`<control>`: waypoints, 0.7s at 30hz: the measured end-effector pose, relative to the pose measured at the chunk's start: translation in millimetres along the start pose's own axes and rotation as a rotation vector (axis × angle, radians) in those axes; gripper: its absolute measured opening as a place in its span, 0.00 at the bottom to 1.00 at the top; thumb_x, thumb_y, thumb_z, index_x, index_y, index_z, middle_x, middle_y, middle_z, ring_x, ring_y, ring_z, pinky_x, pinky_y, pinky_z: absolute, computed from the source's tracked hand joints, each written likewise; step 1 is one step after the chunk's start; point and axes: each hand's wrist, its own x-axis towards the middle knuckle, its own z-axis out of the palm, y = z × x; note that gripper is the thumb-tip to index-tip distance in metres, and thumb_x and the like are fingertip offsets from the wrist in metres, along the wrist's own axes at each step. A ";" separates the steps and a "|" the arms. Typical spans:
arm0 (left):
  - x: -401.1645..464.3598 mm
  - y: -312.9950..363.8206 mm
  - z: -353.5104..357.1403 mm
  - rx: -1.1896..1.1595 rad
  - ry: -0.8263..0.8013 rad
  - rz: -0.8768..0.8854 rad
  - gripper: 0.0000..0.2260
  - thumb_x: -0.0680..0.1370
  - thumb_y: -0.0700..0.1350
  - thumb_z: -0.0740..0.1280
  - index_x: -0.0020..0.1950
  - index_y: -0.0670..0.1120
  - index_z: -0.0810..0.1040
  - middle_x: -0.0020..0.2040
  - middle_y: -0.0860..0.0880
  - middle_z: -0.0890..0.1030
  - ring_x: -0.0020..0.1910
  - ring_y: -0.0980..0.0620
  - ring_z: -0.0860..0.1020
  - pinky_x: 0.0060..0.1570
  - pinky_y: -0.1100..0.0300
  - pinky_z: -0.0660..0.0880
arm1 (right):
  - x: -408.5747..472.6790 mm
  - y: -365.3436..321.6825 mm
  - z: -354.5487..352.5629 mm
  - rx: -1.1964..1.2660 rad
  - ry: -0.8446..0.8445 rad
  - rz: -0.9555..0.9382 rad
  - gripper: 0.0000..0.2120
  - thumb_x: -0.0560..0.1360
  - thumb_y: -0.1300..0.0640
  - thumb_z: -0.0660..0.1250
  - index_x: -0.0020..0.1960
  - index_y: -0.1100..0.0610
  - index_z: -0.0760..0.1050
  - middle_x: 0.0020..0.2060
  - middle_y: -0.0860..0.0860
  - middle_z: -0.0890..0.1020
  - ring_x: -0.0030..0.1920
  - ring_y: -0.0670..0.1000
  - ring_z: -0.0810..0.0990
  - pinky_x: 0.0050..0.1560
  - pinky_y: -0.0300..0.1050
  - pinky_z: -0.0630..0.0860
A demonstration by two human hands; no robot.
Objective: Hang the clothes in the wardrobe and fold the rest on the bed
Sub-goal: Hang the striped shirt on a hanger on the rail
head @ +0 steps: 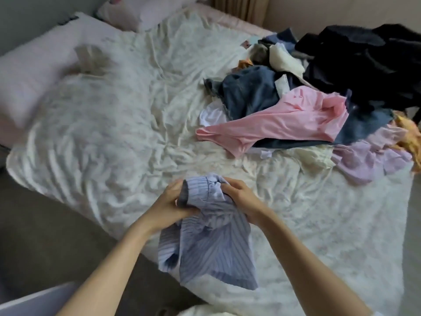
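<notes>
A light blue striped garment (205, 252) hangs over the near edge of the bed (102, 137). My left hand (173, 201) grips its bunched top from the left. My right hand (241, 197) grips the same bunched waistband from the right. On the right side of the bed lies a loose pile of clothes: a pink top (284, 119), a denim piece (248, 92), a black garment (369, 62), a lilac piece (369, 158) and a cream piece (284, 58).
Two pale pillows (34, 74) lie at the bed's far left end. A curtain (241, 8) hangs behind the bed. Grey carpet (45, 236) runs along the bed's left side. A white surface (34, 302) sits at the bottom left corner.
</notes>
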 end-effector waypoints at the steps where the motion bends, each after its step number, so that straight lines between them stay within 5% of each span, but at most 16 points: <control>1: -19.3 -4.3 -11.7 0.019 0.009 -0.025 0.16 0.70 0.41 0.75 0.48 0.62 0.79 0.53 0.59 0.82 0.56 0.58 0.78 0.54 0.54 0.75 | -4.7 -4.1 14.1 -0.037 0.024 -0.015 0.10 0.77 0.66 0.58 0.48 0.62 0.78 0.42 0.53 0.80 0.44 0.51 0.76 0.45 0.46 0.72; 4: -80.1 -18.7 -40.5 0.101 0.071 -0.074 0.04 0.75 0.40 0.69 0.46 0.47 0.81 0.46 0.50 0.84 0.48 0.54 0.80 0.50 0.54 0.75 | -16.8 -17.2 63.4 -0.325 -0.090 -0.091 0.18 0.74 0.72 0.59 0.61 0.60 0.72 0.51 0.56 0.79 0.49 0.48 0.75 0.51 0.46 0.73; 7: -156.0 -45.0 -77.8 0.117 0.153 -0.092 0.05 0.75 0.35 0.65 0.49 0.38 0.79 0.47 0.43 0.83 0.49 0.52 0.78 0.47 0.53 0.74 | -31.4 -36.0 143.2 -0.470 -0.408 -0.163 0.31 0.71 0.73 0.63 0.70 0.55 0.62 0.59 0.53 0.74 0.53 0.43 0.75 0.55 0.34 0.71; 10: -225.9 -74.0 -112.2 0.082 0.270 -0.152 0.09 0.75 0.34 0.63 0.53 0.38 0.78 0.49 0.42 0.82 0.50 0.54 0.78 0.48 0.55 0.72 | -40.2 -50.5 228.4 -0.573 -0.608 -0.256 0.28 0.73 0.71 0.65 0.70 0.58 0.63 0.58 0.49 0.74 0.54 0.36 0.73 0.53 0.24 0.68; 12: -276.6 -92.9 -132.5 0.075 0.370 -0.195 0.05 0.75 0.34 0.63 0.46 0.40 0.77 0.44 0.41 0.81 0.46 0.52 0.76 0.44 0.54 0.70 | -45.8 -52.8 290.5 -0.762 -0.674 -0.380 0.20 0.75 0.64 0.68 0.66 0.59 0.70 0.52 0.47 0.76 0.50 0.38 0.74 0.49 0.27 0.70; 14: -334.4 -115.9 -144.6 0.086 0.472 -0.271 0.04 0.74 0.38 0.65 0.46 0.44 0.78 0.41 0.44 0.80 0.44 0.50 0.77 0.42 0.55 0.70 | -54.3 -49.2 355.8 -0.967 -0.711 -0.549 0.10 0.75 0.57 0.68 0.54 0.60 0.76 0.43 0.50 0.78 0.43 0.46 0.75 0.47 0.42 0.73; 17: -417.6 -145.3 -146.9 0.094 0.641 -0.400 0.20 0.68 0.52 0.66 0.58 0.47 0.78 0.44 0.46 0.82 0.44 0.50 0.79 0.45 0.51 0.75 | -74.5 -43.9 437.3 -0.967 -0.775 -0.676 0.05 0.76 0.55 0.66 0.44 0.56 0.77 0.31 0.46 0.73 0.37 0.49 0.70 0.42 0.46 0.68; 19: -467.3 -171.0 -138.5 0.098 0.752 -0.530 0.19 0.68 0.53 0.69 0.55 0.47 0.77 0.47 0.49 0.82 0.46 0.48 0.80 0.46 0.50 0.76 | -89.5 -41.1 480.8 -0.930 -0.854 -0.740 0.12 0.77 0.57 0.66 0.36 0.47 0.72 0.27 0.41 0.68 0.35 0.48 0.67 0.40 0.44 0.65; 21: -516.7 -195.3 -122.2 0.061 0.895 -0.729 0.11 0.70 0.51 0.70 0.50 0.50 0.77 0.46 0.51 0.81 0.46 0.48 0.79 0.44 0.54 0.75 | -104.3 -35.1 520.2 -0.923 -0.957 -0.792 0.15 0.78 0.56 0.65 0.33 0.50 0.68 0.26 0.42 0.66 0.33 0.47 0.66 0.40 0.46 0.64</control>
